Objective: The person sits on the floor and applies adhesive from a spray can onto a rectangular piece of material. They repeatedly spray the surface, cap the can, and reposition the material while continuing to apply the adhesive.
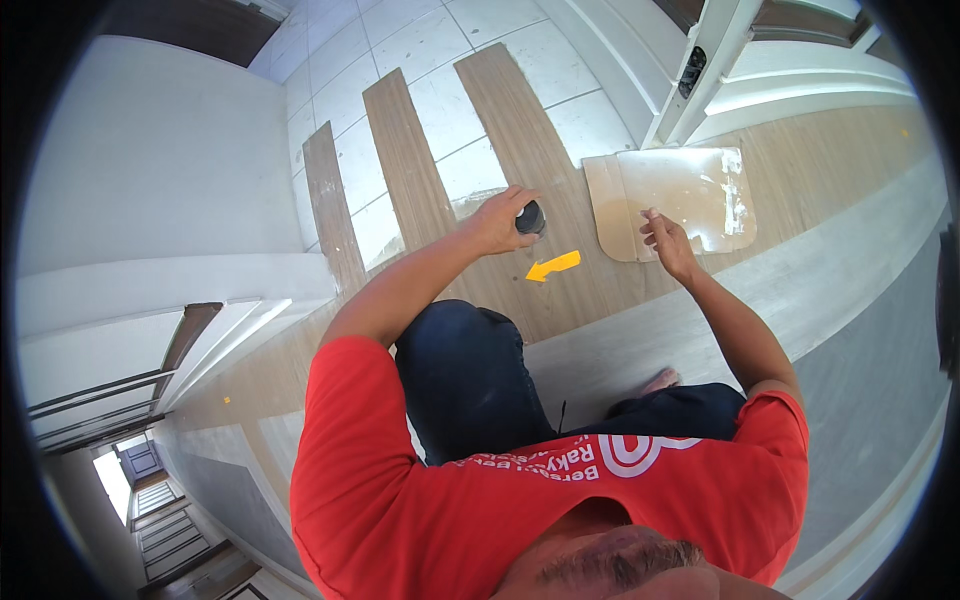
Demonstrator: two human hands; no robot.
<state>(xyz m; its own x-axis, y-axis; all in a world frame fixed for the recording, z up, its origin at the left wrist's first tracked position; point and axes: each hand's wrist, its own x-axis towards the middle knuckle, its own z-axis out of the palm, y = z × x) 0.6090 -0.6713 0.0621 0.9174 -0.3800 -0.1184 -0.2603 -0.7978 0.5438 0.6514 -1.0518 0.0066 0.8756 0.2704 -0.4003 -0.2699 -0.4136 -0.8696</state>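
Observation:
My left hand is closed around a small dark round container, possibly a cup or jar, on or just above the wood-look planks. Something small and white shows at its rim, beside my fingers. My right hand is raised near the left half of a flat cardboard sheet with white smears, its fingers loosely bent and apart; nothing is plainly seen in them. An orange arrow marker lies on the planks between my hands, nearer the left one.
Three plank strips reach over white floor tiles, with tile showing between them. A white wall stands at the left, and a white door frame at the upper right. Greyish-white flooring runs along the right.

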